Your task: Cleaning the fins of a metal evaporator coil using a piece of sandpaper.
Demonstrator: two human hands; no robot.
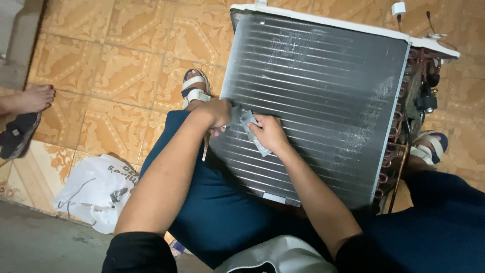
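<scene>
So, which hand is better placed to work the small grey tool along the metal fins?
Probably the right hand: it already grips the small flat grey tool against the finned metal coil; the left hand rests beside it.

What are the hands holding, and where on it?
The right hand grips a small grey flat piece by its lower end against the coil fins. The left hand pinches its upper edge.
</scene>
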